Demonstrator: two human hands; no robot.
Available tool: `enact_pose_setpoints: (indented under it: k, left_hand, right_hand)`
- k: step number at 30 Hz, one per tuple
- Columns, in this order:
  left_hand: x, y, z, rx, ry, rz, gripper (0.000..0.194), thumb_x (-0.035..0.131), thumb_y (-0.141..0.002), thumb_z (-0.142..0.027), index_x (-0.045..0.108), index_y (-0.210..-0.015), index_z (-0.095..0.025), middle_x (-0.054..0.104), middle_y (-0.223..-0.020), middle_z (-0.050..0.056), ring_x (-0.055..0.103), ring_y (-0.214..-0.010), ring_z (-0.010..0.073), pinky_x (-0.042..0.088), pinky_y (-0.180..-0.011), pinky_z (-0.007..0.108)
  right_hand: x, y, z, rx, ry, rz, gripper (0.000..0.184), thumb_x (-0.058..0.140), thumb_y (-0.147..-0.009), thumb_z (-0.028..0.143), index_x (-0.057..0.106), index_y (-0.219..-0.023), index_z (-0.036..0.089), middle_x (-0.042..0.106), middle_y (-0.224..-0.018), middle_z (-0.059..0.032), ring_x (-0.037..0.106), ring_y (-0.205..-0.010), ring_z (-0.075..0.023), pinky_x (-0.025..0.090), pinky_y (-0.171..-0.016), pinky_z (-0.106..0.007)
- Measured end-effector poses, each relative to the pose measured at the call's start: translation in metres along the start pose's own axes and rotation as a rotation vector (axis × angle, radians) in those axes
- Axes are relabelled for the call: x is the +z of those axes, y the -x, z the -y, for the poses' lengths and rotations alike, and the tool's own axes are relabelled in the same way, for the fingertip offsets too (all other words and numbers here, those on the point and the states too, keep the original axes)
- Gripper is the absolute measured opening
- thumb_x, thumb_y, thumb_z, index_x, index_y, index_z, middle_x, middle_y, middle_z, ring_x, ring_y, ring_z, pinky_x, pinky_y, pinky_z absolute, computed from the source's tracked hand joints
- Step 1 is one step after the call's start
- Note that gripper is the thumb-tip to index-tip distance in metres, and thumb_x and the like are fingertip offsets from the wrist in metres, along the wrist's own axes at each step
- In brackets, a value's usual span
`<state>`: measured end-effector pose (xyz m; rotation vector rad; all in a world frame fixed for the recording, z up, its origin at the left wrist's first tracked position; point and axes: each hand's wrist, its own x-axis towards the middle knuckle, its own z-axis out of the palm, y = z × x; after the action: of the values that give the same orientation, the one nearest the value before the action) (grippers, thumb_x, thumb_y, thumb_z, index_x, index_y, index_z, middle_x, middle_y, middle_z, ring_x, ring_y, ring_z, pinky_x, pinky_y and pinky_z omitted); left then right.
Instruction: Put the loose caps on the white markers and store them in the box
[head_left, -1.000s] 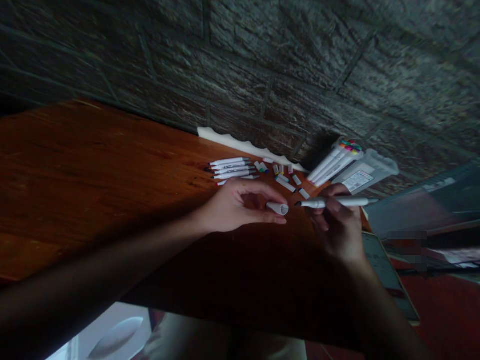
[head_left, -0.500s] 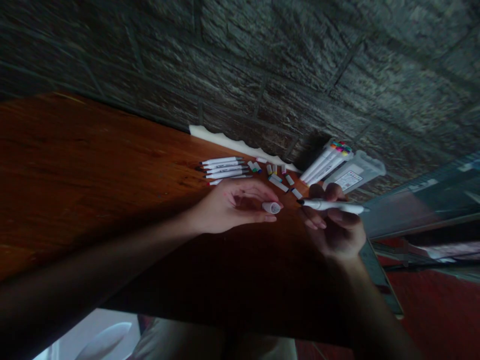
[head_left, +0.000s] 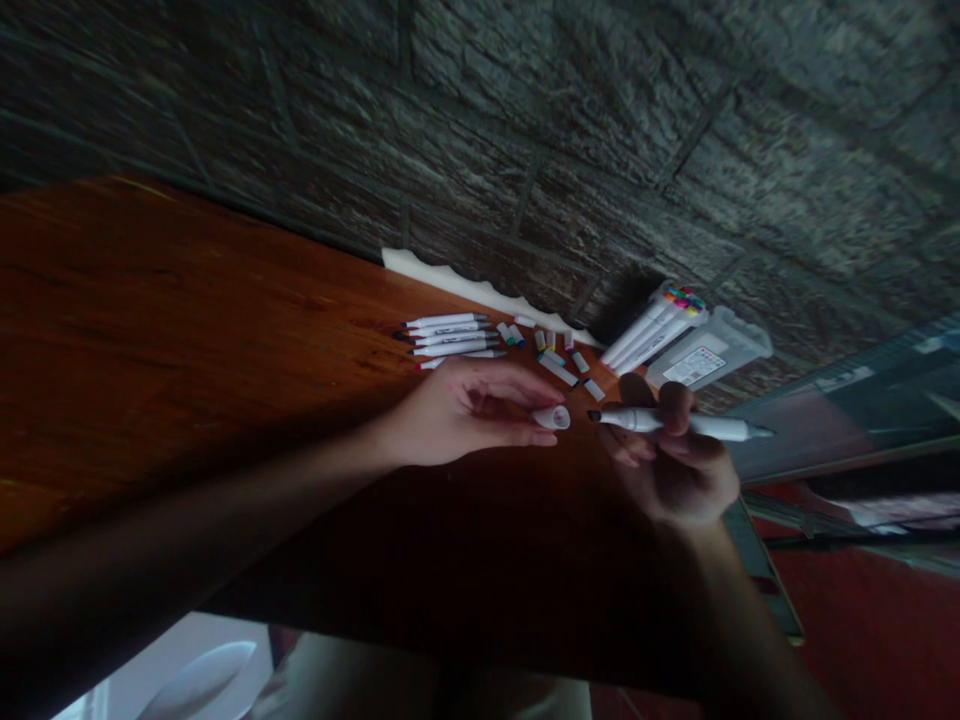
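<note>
Between thumb and fingers, my left hand (head_left: 480, 410) pinches a white marker cap (head_left: 553, 417), its hollow end facing right. My right hand (head_left: 675, 460) grips an uncapped white marker (head_left: 637, 419) lying nearly level, with a dark chisel tip towards the cap and a thin grey tip at the right. A short gap separates the dark tip from the cap. Beyond my left hand, several uncapped white markers (head_left: 450, 337) lie side by side. Several loose caps (head_left: 559, 371) with coloured ends are scattered on the wooden table (head_left: 225, 310) to their right.
A clear case of capped markers (head_left: 652, 325) leans beside an open clear plastic container (head_left: 697, 355) near the brick wall (head_left: 465, 150). A white wavy-edged strip (head_left: 472, 290) runs along the wall. A glass panel (head_left: 847, 390) stands at right.
My right hand has turned the marker slightly and shifted a little right, so its dark chisel tip shows more clearly. The cap in my left hand has moved slightly right.
</note>
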<state>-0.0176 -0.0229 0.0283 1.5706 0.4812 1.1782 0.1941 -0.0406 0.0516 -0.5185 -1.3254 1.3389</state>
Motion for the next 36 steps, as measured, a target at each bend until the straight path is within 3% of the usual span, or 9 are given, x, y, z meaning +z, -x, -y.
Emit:
enact_pose_setpoints:
  k: [9,17,36]
  left_hand:
    - [0.0008,0.0001,-0.0006,-0.019,0.017,-0.019,0.024,0.079,-0.07,-0.018,0.072,-0.092,-0.014,0.076,-0.096,0.008,0.072,-0.087,0.0183,0.061,-0.08,0.028]
    - [0.0011,0.0,-0.0043,-0.044,0.038,-0.008,0.025,0.079,-0.071,-0.021,0.072,-0.095,-0.014,0.076,-0.091,0.008,0.072,-0.071,0.0159,0.061,-0.063,0.023]
    - [0.001,-0.0006,-0.0037,-0.055,0.064,-0.027,0.024,0.079,-0.071,-0.021,0.073,-0.093,-0.013,0.076,-0.088,0.007,0.07,-0.065,0.0132,0.059,-0.057,0.019]
  right_hand:
    - [0.0008,0.0009,-0.0035,0.025,0.009,-0.013,0.014,0.061,-0.073,0.027,0.048,-0.067,0.025,0.028,-0.062,0.0053,0.019,-0.044,-0.0081,0.019,-0.041,-0.026]
    - [0.0016,0.0003,-0.0074,0.041,0.101,0.012,0.021,0.059,-0.077,0.035,0.042,-0.068,0.026,0.024,-0.061,0.0057,0.018,-0.044,-0.0087,0.018,-0.04,-0.026]
    - [0.0013,-0.0007,-0.0092,0.046,-0.001,0.033,0.006,0.057,-0.076,0.023,0.052,-0.074,0.025,0.031,-0.063,0.0049,0.024,-0.045,-0.0073,0.019,-0.041,-0.026]
